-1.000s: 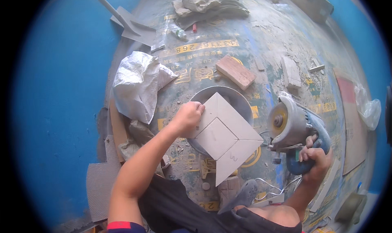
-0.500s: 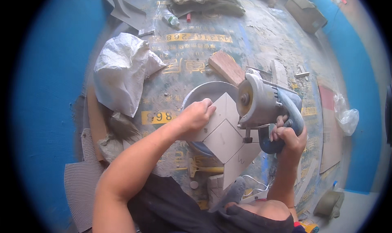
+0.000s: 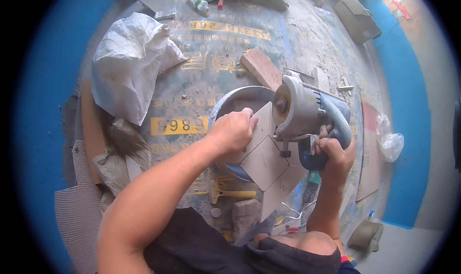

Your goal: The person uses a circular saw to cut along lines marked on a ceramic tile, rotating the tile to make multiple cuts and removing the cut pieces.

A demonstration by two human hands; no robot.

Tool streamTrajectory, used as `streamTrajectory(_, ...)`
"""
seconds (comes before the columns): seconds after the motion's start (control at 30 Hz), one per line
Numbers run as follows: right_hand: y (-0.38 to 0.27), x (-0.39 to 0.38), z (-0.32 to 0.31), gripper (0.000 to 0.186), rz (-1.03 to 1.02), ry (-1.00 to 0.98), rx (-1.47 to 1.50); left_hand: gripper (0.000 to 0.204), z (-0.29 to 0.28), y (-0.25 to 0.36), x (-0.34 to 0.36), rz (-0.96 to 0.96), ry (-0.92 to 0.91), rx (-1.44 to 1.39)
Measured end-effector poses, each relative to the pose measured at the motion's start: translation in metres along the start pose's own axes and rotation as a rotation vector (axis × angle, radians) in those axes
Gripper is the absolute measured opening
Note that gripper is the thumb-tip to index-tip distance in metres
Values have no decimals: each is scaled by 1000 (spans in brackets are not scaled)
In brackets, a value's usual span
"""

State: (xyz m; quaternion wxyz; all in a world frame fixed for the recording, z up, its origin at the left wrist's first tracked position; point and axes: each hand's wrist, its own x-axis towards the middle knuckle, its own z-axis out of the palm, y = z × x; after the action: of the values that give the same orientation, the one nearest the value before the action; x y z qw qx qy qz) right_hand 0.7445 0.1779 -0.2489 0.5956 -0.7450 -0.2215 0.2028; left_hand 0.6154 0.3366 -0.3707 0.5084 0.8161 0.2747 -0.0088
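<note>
My left hand (image 3: 234,132) grips the upper left edge of a beige tile (image 3: 265,164) marked with dark lines, fingers curled over it. The tile is held tilted above a round basin (image 3: 225,100), partly covering it. My right hand (image 3: 334,151) is wrapped around the blue-grey rear handle of a hand-held tile saw (image 3: 305,111). The saw's round blade sits under a metal guard, close against the tile's upper right side. Whether the blade touches the tile I cannot tell.
A reddish brick-like block (image 3: 261,68) lies beyond the basin. A yellow-handled tool (image 3: 235,194) and a grey block (image 3: 246,215) lie nearer me. At left are a white sack (image 3: 127,65) and ridged tile pieces (image 3: 77,216). A clear plastic bag (image 3: 390,139) lies at right.
The saw has come closer to the tile, moving left over its upper right side. Both hands keep their holds. The whole view has shifted a little.
</note>
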Motion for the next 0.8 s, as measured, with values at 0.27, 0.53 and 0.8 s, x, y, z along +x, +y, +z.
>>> streamTrajectory(0.27, 2, 5, 1, 54, -23, -47, -13, 34, -1, 0, 1, -20, -14, 9)
streamTrajectory(0.53, 1, 5, 4, 54, 15, -6, -14, 34, -2, 0, 3, -7, -9, -2)
streamTrajectory(0.8, 4, 7, 3, 52, 17, -14, -23, 33, -1, 0, 5, -9, -4, 12)
